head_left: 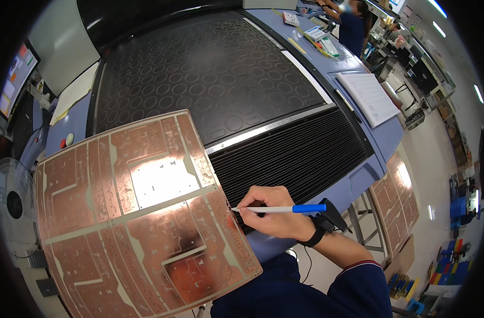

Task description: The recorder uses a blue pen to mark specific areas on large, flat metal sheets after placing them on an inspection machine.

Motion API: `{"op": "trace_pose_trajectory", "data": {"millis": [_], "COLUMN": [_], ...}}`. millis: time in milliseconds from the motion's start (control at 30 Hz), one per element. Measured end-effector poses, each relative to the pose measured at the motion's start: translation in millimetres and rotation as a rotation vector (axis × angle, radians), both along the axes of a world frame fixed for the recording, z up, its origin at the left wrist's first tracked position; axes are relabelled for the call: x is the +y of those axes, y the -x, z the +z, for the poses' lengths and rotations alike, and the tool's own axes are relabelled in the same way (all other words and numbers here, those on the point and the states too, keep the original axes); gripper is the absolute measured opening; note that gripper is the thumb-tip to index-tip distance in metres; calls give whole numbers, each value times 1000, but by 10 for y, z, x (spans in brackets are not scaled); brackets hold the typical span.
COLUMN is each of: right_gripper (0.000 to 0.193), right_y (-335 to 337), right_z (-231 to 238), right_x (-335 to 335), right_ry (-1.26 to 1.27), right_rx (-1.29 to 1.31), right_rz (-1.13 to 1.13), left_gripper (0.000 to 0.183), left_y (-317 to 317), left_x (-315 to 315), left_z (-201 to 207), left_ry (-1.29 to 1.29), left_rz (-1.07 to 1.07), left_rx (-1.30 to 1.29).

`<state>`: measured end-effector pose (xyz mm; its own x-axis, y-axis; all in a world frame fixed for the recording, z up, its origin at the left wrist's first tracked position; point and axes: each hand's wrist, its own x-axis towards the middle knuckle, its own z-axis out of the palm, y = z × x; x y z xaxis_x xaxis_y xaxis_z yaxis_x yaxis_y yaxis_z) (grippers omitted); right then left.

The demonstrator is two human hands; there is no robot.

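A large copper-coloured circuit board panel [114, 217] is held up at a tilt in the left and lower part of the head view, its etched pattern catching a bright glare. My right hand [271, 209] is closed round a white marker pen [276, 209] with a blue cap on its back end. The pen's tip is at the panel's right edge; whether it touches cannot be made out. A black band circles my right wrist. My left hand is out of sight.
Behind the panel lies a black machine bed [199, 79] with ring patterns, then a ribbed black strip [300, 153]. Papers [368, 98] rest on the blue right side. Another copper panel [395, 201] leans at right. A fan [14, 204] stands left; a person [353, 26] works far right.
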<state>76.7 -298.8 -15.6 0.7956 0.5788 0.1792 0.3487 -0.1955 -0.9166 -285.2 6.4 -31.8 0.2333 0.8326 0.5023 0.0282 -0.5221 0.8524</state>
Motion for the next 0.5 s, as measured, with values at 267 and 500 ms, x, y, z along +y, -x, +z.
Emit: {"op": "trace_pose_trajectory", "data": {"millis": [267,500], "right_gripper": [5,4], "right_y": [-6,-22], "right_z": [84,-115], "right_x": [28,40], "right_ry": [-19,-274], "right_rx": [-32,69], "right_rz": [15,-97], "left_gripper": [41,59], "left_y": [-376,260], "left_x": [-203,12], "left_z": [230,36], "left_ry": [-114,476], "left_rz": [5,-425], "left_rx": [-58,-623]}}
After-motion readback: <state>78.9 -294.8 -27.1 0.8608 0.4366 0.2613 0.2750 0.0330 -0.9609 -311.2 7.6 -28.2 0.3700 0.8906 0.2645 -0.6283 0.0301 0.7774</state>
